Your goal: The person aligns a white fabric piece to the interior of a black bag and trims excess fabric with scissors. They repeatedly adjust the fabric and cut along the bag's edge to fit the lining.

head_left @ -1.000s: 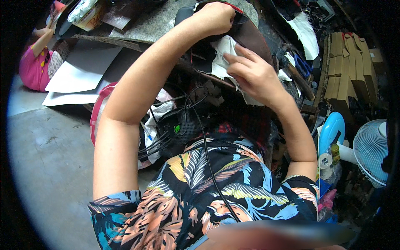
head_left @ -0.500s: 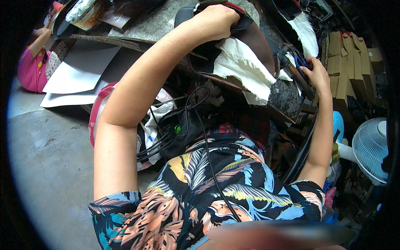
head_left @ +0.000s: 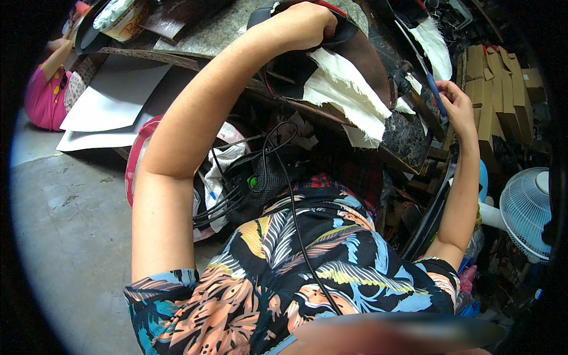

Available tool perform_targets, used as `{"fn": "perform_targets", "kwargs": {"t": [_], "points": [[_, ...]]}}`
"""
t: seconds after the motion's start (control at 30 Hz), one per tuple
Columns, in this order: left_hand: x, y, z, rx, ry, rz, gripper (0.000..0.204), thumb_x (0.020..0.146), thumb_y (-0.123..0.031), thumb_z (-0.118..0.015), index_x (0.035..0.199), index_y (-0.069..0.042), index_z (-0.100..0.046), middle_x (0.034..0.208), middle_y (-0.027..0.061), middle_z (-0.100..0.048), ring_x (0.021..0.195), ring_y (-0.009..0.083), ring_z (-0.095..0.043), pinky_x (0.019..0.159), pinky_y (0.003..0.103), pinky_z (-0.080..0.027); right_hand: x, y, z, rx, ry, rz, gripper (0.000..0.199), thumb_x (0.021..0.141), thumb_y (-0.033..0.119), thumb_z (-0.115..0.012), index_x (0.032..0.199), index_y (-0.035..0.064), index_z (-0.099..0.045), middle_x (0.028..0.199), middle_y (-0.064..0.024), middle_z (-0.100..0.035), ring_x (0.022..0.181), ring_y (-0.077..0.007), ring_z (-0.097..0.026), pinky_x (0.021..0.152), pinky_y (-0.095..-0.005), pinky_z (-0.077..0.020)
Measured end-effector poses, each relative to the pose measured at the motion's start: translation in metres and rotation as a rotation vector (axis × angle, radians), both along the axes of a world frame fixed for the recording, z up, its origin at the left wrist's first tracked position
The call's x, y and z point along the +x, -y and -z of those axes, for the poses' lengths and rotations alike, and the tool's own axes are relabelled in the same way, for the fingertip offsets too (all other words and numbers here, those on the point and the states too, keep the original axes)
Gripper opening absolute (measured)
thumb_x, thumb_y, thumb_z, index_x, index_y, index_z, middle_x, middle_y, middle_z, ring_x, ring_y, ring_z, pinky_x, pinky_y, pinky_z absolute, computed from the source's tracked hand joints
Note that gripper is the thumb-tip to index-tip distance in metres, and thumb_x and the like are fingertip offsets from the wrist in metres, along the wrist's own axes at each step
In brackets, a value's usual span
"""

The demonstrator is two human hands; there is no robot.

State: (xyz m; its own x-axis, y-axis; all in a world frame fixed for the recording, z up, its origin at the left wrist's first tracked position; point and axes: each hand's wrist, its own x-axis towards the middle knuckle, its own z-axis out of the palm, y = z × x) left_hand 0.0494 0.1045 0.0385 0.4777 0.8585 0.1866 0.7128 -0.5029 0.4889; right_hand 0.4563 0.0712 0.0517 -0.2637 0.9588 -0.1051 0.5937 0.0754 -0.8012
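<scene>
My left hand (head_left: 313,26) reaches to the worktable's far side, its fingers closed on the edge of a black and brown leather-like piece (head_left: 370,62). Frayed white cloth (head_left: 343,89) hangs from that piece toward me; its far end is hidden behind my hand. Off to the right, my right hand (head_left: 458,106) is closed round the handle of what look like blue-handled scissors (head_left: 436,94). Their long thin metal part points up and away from me. Another dark piece with frayed white cloth (head_left: 432,44) hangs beside the metal part, near the right hand.
White sheets (head_left: 112,97) stick out at the table's left. A pink-rimmed container (head_left: 135,151) with cloth and black cables (head_left: 284,165) sits below my left arm. Cardboard boxes (head_left: 494,89) and a fan (head_left: 526,207) stand at right. Another person (head_left: 47,97) is at far left.
My right hand has shifted slightly right and turned, bringing the blue handle and long metal part into clearer view. My left hand keeps its hold, moving only slightly.
</scene>
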Motion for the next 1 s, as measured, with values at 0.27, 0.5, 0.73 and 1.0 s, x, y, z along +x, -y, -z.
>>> {"fn": "perform_targets", "kwargs": {"t": [0.27,0.5,0.73,1.0], "points": [[0.003,-0.003,0.002,-0.002,-0.020,0.041,0.020,0.081,-0.004,-0.059,0.093,-0.005,-0.074,0.090,0.0179,-0.072,0.088,0.0347,-0.070,0.079,0.041,-0.054,-0.030,0.015,-0.012,0.290,0.863,0.171,0.035,0.089,0.042,-0.067,0.111,0.0156,-0.073,0.089,-0.0106,-0.073,0.082,-0.0270,-0.070,0.077,-0.0362,-0.0531],[-0.002,-0.001,-0.007,-0.152,-0.018,0.000,0.027,0.077,-0.001,-0.054,0.094,-0.005,-0.075,0.089,0.0195,-0.072,0.086,0.0342,-0.071,0.078,0.042,-0.055,-0.057,0.003,-0.003,0.659,1.018,0.092,0.031,0.087,0.038,-0.070,0.108,0.0157,-0.073,0.100,-0.0072,-0.071,0.095,-0.0294,-0.068,0.083,-0.0424,-0.0534],[-0.002,-0.008,-0.006,-0.094,0.010,0.005,0.021,0.076,-0.020,-0.067,0.088,-0.004,-0.076,0.083,0.0189,-0.072,0.081,0.0332,-0.071,0.075,0.042,-0.055,-0.192,0.041,-0.012,0.990,0.361,-0.417,0.033,0.085,0.031,-0.076,0.107,0.0071,-0.070,0.100,-0.0108,-0.069,0.094,-0.0270,-0.066,0.080,-0.0367,-0.0550],[0.006,-0.008,-0.007,0.036,-0.125,-0.048,0.031,0.070,-0.035,-0.077,0.074,-0.004,-0.073,0.072,0.0186,-0.069,0.071,0.0342,-0.068,0.068,0.043,-0.054,-0.213,0.028,0.008,0.888,0.516,-0.330,0.031,0.079,0.026,-0.079,0.102,0.0085,-0.069,0.093,-0.0058,-0.069,0.088,-0.0241,-0.067,0.077,-0.0357,-0.0557]]}}
